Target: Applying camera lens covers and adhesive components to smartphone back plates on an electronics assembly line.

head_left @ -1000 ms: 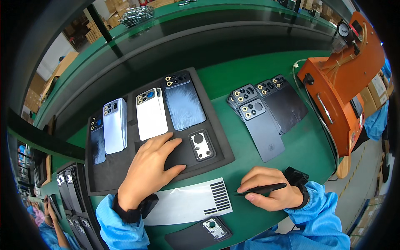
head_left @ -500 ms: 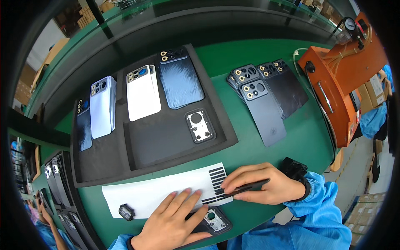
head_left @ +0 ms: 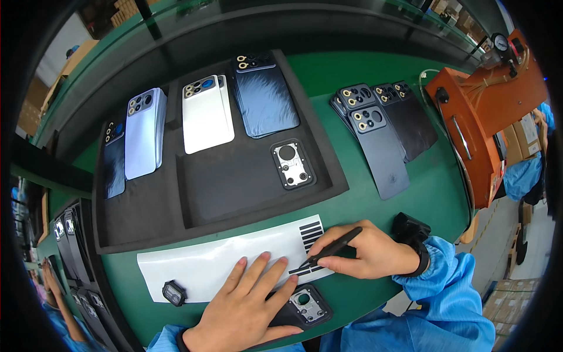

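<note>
Black tweezers [head_left: 336, 245], perhaps, in right hand [head_left: 372, 253], left [head_left: 239, 312] splayed

The white sticker sheet [head_left: 199, 264] is smooth and glossy, its black strips [head_left: 309, 234] matt. The tweezers-like tool [head_left: 340, 242] is dull black, perhaps plastic or coated metal. Matt black foam forms the tray [head_left: 149, 217]; the green tabletop [head_left: 352, 217] is smooth. The lilac phone back [head_left: 142, 141] shines, the dark blue phone back [head_left: 267, 100] looks glossy and rippled, the grey phone back [head_left: 381, 170] matt. The camera plate [head_left: 288, 174] is silvery metal; the sleeve [head_left: 448, 276] is finely ribbed cloth.
</note>
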### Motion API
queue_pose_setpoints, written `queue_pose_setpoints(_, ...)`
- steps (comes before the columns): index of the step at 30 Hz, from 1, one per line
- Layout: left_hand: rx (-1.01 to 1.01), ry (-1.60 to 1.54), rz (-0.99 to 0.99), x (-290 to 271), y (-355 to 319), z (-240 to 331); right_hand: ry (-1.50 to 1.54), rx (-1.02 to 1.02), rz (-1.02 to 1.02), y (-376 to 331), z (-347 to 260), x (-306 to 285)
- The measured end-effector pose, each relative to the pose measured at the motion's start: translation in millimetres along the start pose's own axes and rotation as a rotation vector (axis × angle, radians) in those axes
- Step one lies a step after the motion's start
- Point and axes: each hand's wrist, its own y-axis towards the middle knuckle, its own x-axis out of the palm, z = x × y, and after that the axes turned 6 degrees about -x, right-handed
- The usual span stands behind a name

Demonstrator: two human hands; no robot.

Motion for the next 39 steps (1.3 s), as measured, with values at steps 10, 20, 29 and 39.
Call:
queue_pose_setpoints(10,0.023,0.089,0.015,1,-1,0,0.091,0.151,0.001,4,-1,0)
queue_pose_setpoints(20,-0.023,0.168,0.052,-10,-13,18,0.417,0.116,0.099,-13,-6,-9)
queue_pose_setpoints(29,-0.161,0.133,0.164,43,-35,52,0.228,0.025,-0.117,-4,-2,15)
queue_pose_setpoints(39,-0.167,0.003,0.19,47,-34,51,0.222,-0.055,-0.079,-8,4,22)
